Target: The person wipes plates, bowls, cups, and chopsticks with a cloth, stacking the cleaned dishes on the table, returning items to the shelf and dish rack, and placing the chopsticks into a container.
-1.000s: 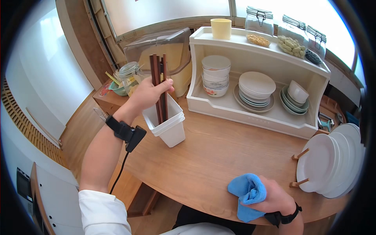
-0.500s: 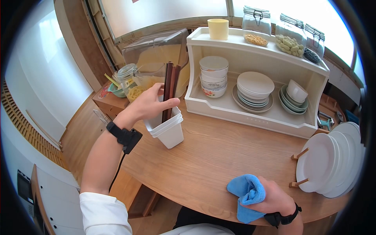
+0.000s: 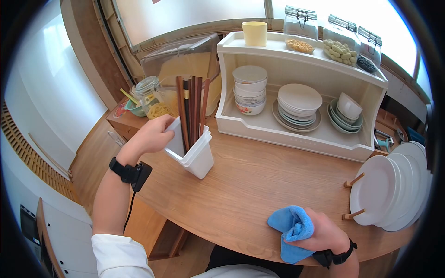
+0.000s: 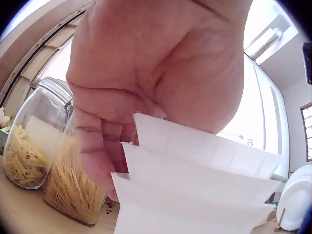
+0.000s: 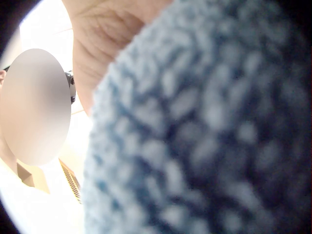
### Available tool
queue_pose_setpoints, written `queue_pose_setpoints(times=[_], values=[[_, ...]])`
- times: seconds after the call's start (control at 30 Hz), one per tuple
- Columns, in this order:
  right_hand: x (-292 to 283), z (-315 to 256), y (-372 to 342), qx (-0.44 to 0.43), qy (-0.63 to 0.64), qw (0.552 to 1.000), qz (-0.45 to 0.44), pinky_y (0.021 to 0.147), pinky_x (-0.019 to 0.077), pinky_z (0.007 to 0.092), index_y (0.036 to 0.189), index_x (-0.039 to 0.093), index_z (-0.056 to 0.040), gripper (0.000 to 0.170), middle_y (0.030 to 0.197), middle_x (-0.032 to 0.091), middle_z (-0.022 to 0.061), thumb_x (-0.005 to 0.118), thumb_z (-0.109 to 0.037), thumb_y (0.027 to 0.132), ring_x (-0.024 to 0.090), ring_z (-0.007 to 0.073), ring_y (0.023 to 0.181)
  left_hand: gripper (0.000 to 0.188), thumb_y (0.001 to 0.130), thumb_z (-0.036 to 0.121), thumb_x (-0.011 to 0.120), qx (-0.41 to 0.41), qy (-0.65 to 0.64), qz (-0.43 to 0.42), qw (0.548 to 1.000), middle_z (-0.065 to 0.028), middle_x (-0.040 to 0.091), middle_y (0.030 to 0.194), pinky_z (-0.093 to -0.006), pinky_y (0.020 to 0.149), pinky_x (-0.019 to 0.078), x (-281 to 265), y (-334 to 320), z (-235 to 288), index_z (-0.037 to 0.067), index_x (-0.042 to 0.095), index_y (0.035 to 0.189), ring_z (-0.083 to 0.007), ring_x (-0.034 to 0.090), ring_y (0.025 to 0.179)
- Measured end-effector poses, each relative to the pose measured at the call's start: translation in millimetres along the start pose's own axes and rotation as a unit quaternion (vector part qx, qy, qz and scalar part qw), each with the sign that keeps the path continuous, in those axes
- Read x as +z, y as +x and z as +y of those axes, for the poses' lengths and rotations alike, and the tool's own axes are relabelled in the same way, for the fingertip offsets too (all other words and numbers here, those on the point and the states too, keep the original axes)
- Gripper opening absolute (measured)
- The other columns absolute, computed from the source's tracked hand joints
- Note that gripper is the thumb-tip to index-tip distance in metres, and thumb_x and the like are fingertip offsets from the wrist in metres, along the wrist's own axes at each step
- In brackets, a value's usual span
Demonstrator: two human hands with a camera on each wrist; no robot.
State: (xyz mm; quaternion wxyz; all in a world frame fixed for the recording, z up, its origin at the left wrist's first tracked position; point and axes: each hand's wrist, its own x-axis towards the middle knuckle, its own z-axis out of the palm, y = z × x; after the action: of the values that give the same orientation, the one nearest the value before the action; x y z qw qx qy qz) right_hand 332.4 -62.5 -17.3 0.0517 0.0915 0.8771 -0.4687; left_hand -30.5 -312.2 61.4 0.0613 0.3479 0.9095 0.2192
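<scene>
My left hand (image 3: 153,135) pinches the left rim of a white plastic container (image 3: 200,160), which stands on the wooden table. Inside it, a bunch of dark brown chopsticks (image 3: 194,104) leans upright, spread a little apart. In the left wrist view the white rims (image 4: 195,151) show as several nested layers, the topmost one between thumb and curled fingers. My right hand (image 3: 327,234) grips a folded blue cloth (image 3: 283,220) near the table's front edge. That cloth (image 5: 195,136) fills most of the right wrist view.
A white shelf (image 3: 296,141) behind holds stacked bowls (image 3: 250,88), plates (image 3: 299,99) and a yellow cup (image 3: 254,34). Glass jars (image 3: 342,41) stand on top. White plates (image 3: 375,190) stand in a wooden rack at right. Pasta jars (image 4: 34,141) sit beyond my left hand.
My left hand has let go of the chopsticks, which now stand spread in the container, and has moved down and left onto its rim. The right hand and cloth have stayed put.
</scene>
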Motion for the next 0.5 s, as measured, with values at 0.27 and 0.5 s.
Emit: queue_pose_setpoints(times=[0.27, 0.5], values=[[-2.3, -4.5, -4.4, -0.006, -0.007, 1.0, 0.008, 0.078, 0.0525, 0.0397, 0.121, 0.054, -0.0071, 0.059, 0.105, 0.064, 0.0137, 0.078, -0.033, 0.074, 0.064, 0.0348, 0.093, 0.039, 0.08, 0.012, 0.055, -0.046, 0.011, 0.051, 0.998, -0.023, 0.066, 0.103, -0.0356, 0.086, 0.0473, 2.3, -5.8, -9.4, -0.01, 0.057, 0.112, -0.0298, 0.063, 0.097], [-19.7, -22.7, -22.2, -0.078, -0.156, 0.966, 0.191, 0.079, 0.0513, 0.0383, 0.121, 0.053, -0.0065, 0.057, 0.106, 0.063, 0.0143, 0.077, -0.021, 0.072, 0.062, 0.0338, 0.094, 0.04, 0.086, 0.019, 0.058, 0.005, 0.059, 0.204, 0.977, -0.0203, 0.066, 0.104, -0.0356, 0.086, 0.0484, 0.1, -14.3, -12.5, -0.006, 0.055, 0.117, -0.0299, 0.064, 0.097]])
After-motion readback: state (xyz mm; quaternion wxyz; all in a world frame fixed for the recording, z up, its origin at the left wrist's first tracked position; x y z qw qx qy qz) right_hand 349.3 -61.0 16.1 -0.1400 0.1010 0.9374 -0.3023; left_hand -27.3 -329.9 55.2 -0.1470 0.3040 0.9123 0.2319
